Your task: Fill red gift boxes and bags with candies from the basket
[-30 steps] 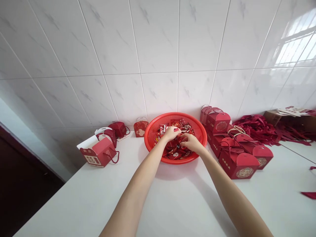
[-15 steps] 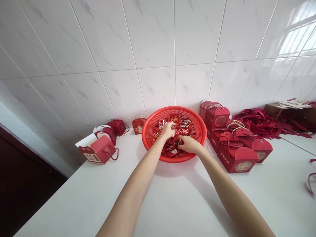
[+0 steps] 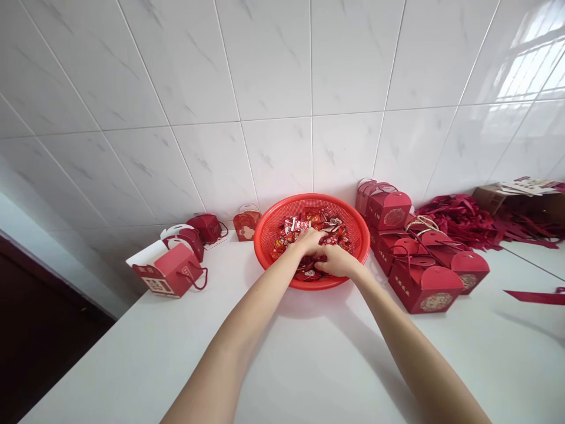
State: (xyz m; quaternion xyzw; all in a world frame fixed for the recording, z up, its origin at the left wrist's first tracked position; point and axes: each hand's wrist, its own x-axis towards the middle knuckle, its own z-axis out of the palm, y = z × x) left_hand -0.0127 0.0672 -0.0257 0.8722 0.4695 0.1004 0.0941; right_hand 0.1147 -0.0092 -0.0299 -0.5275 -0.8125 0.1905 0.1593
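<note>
A red plastic basket full of red wrapped candies stands on the white table near the tiled wall. Both hands are inside it, close together among the wrappers. My left hand reaches over the middle of the pile, its fingertips hidden by the candies and the other hand. On the pile's right side lies my right hand, with its fingers bent down into the wrappers. What either hand holds, if anything, cannot be made out.
Several red gift boxes are stacked right of the basket. An open red box and smaller ones stand at the left. Red shredded paper and a cardboard box lie at the back right. A red ribbon shows at the right edge.
My left hand has moved slightly right and down toward my right hand, which has barely moved. A red ribbon has come into view at the right edge.
</note>
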